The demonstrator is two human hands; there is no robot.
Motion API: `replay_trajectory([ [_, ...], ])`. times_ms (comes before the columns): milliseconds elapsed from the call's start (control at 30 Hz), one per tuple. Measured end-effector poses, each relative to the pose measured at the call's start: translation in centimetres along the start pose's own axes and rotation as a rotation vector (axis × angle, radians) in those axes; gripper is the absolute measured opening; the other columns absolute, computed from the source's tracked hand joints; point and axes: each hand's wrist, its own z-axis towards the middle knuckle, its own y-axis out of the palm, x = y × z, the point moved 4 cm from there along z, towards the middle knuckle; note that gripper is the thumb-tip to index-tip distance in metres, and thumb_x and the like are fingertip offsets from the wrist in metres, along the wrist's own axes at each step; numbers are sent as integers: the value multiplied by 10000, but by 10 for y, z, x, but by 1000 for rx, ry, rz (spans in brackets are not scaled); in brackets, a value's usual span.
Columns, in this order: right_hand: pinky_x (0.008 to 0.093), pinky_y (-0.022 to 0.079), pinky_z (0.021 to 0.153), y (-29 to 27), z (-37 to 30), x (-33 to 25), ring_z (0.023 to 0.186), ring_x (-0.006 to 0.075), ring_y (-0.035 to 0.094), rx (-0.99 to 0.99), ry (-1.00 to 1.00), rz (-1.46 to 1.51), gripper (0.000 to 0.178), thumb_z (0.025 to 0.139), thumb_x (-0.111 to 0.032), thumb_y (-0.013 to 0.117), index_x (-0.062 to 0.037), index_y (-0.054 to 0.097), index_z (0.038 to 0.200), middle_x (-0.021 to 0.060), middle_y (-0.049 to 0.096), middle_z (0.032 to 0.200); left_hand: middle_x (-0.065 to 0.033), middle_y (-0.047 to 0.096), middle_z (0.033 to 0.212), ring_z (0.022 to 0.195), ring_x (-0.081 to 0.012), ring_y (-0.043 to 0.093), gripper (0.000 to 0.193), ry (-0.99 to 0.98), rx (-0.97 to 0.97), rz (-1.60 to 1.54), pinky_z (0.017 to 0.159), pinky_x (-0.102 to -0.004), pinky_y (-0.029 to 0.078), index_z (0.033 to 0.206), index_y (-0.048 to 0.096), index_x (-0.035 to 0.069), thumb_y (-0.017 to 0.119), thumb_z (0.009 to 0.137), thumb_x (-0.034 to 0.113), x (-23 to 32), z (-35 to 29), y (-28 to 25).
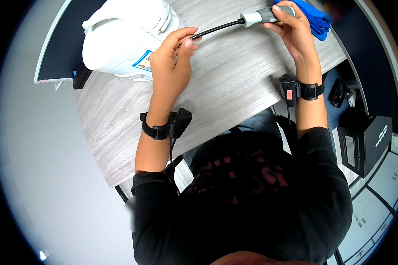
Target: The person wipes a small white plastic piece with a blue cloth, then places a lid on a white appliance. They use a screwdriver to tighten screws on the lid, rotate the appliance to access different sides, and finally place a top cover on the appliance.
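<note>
A screwdriver [220, 28] with a black shaft and a grey-and-white handle is held above the table between my two hands. The fingers of my right hand [292, 31] are closed round its handle. At the other end, my left hand [174, 55] pinches the tip of the shaft between thumb and fingers, so the very end is partly hidden. Just left of my left hand stands a large white lidded bucket [115, 44] with a blue-edged label. Behind my right hand lies a bright blue cloth [316, 22].
The pale wood-grain table [221, 84] runs under both hands. Dark screens or panels rise at the left [53, 44] and right edges. A black box [365, 145] stands at the right, above white cabinets [371, 212]. Cables hang from the devices strapped to my wrists.
</note>
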Motion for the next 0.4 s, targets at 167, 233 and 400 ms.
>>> replay_trajectory([
  [167,339,645,666,2,-1,-5,731,167,689,28,6,70,108,909,-17,649,-72,592,983,40,631,836,-112,746,971,762,-140,695,248,214,129,280,660,-240,530,1129,681,5,698,906,111,35,-5,-20],
  [233,342,647,666,2,3,-9,729,169,690,34,-18,79,118,911,-21,651,-69,586,997,38,631,830,-104,740,957,693,-134,653,206,260,210,318,625,-235,498,1059,711,30,736,864,93,49,-8,-36],
  [400,345,648,658,10,10,-10,728,173,692,16,-91,65,158,916,-29,652,-65,568,1045,40,635,822,-64,736,966,949,-233,640,191,509,409,764,788,-301,500,1007,736,71,766,827,127,67,0,-83],
])
